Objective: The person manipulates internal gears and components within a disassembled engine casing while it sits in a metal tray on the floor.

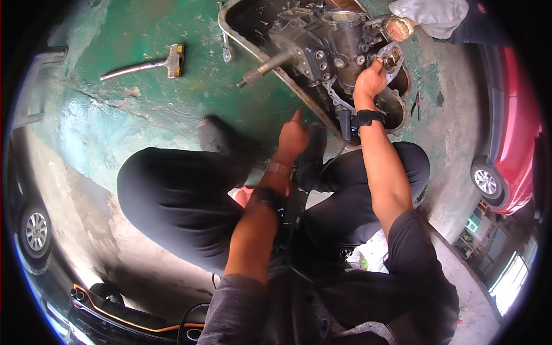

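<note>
A dark, oily gearbox with a long splined shaft lies in a metal tray on the floor ahead of me. At its right end, my right hand is closed with thumb and fingers on a small shiny metal part by a flange; its exact kind is unclear. My left hand hovers in front of the tray, slightly blurred. Its index finger is stretched forward, and I see nothing in it. Another person's hand touches the gearbox's far right side.
A hammer lies on the green floor at left, and a wrench beside the tray. Pliers rest right of the gearbox. A red car stands at right; a dark car stands at left.
</note>
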A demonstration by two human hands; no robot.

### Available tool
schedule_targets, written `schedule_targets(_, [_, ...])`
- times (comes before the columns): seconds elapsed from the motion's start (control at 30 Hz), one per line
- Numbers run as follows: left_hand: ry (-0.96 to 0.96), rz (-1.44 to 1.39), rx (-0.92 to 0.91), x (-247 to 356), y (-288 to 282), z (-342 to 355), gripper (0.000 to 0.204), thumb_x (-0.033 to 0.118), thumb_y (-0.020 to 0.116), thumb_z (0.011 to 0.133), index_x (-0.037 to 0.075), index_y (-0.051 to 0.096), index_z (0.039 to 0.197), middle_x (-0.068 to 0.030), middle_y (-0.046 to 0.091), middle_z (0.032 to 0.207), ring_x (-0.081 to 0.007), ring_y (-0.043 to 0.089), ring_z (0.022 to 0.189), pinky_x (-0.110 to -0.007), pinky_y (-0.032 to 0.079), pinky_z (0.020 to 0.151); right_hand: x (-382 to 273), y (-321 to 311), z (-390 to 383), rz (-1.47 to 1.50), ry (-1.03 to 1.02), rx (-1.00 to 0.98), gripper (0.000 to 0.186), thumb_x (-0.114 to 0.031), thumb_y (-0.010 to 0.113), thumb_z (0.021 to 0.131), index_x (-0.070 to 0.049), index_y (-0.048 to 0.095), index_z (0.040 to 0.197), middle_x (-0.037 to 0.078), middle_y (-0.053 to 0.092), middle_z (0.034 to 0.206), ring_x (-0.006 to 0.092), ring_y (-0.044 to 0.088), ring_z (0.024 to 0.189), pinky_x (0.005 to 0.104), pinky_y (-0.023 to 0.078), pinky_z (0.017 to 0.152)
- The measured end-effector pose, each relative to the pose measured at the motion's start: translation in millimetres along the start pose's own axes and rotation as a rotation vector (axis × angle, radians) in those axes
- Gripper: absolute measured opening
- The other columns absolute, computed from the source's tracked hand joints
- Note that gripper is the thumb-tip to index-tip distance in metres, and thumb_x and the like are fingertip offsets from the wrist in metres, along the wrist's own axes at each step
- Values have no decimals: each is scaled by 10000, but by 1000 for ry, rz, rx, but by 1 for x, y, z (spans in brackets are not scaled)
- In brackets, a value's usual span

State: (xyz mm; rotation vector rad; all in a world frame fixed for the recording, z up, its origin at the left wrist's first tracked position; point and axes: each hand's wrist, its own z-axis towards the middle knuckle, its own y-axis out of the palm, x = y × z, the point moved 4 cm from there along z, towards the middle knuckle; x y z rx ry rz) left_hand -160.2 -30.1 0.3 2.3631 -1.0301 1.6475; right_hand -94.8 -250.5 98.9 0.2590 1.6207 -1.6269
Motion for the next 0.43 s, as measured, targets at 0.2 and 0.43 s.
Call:
schedule_targets(0.2, [238, 508, -28, 57, 5, 46, 344, 158, 575, 780, 12, 588, 1091, -180, 574, 1088, -340, 536, 1027, -426, 409, 890, 14, 8, 5, 22, 65, 35, 497, -400, 324, 923, -21, 625, 1035, 224, 625, 1034, 427, 562, 965, 484, 407, 848])
schedule_targets(0.43, [364, 720, -50, 63, 37, 79, 389, 199, 575, 783, -15, 584, 1107, -175, 534, 1175, -324, 459, 1117, -435, 289, 1024, 31, 15, 12, 129, 88, 26, 554, -498, 369, 894, -49, 619, 1101, 213, 630, 1067, 386, 575, 1005, 466, 402, 876])
